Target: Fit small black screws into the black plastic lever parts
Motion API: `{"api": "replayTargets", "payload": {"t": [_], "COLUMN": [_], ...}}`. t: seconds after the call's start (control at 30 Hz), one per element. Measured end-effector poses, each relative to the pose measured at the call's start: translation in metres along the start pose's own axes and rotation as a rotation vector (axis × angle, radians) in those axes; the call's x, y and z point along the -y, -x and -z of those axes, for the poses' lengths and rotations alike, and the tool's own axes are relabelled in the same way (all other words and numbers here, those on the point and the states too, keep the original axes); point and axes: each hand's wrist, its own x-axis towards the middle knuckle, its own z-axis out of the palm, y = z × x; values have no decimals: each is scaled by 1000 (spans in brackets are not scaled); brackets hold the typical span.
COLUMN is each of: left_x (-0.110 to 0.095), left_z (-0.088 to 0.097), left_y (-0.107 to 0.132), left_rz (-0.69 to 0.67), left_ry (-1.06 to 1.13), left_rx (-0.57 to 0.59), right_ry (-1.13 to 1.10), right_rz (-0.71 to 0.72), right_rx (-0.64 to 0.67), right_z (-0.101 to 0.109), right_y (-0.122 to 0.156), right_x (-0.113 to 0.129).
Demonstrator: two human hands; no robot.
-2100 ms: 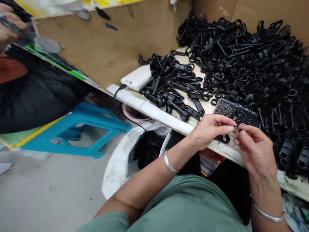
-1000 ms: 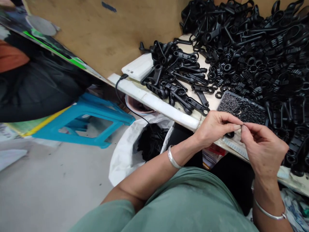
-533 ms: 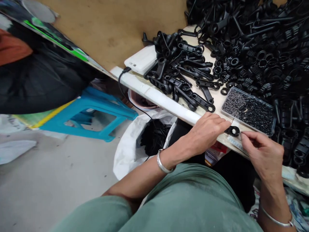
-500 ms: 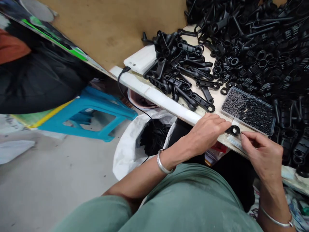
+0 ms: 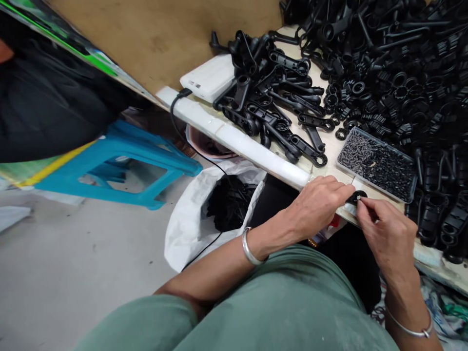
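Note:
My left hand is closed around a black plastic part with a ring-shaped end, holding it at the table's front edge. The ring pokes out past my fingertips; the rest is hidden under the hand. My right hand pinches thumb and forefinger together right at the ring, and whatever sits between them is too small to make out. Just behind both hands is a clear plastic box of tiny dark pieces, greyish on the left and black on the right.
Long black plastic arms lie in a pile left of the box, and a heap of black rings spreads behind it. A white power bank with a cable rests at the edge. Below are a white sack and a blue stool.
My right hand has moved left, bringing its pinched fingertips from beside the ring onto it. My left hand keeps its hold on the part. The view has shifted slightly.

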Motion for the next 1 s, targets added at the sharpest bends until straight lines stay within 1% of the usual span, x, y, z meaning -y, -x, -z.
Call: {"api": "replayTargets", "payload": {"t": [0.2, 0.33, 0.4, 0.47, 0.57, 0.6, 0.67, 0.77, 0.9, 1.0], "left_x": [0, 0, 1, 2, 3, 3, 3, 4, 4, 4], "left_z": [-1, -4, -6, -8, -9, -9, -9, -10, -11, -11], "left_y": [1, 2, 3, 3, 3, 3, 3, 4, 5, 5], "left_rz": [-11, -22, -22, -27, -43, -46, -51, -57, -60, -66], "left_ry": [8, 23, 29, 41, 69, 75, 85, 97, 114, 119], "left_rx": [-14, -43, -59, -73, -93, -97, -105, -111, -119, -129], "right_ry": [71, 116, 52, -76, -313, -374, -432, -347, -148, -80], "right_rz": [-32, -133, -216, -345, -582, -643, -715, -725, -631, -558], "right_rx": [83, 120, 120, 147, 273, 318, 367, 385, 377, 371], "right_z": [0, -1, 0, 3, 9, 11, 13, 14, 14, 16], "right_y": [0, -1, -1, -3, -8, -10, -14, -18, -20, -22], "right_x": [7, 15, 16, 12, 4, 2, -1, 0, 6, 10]}}
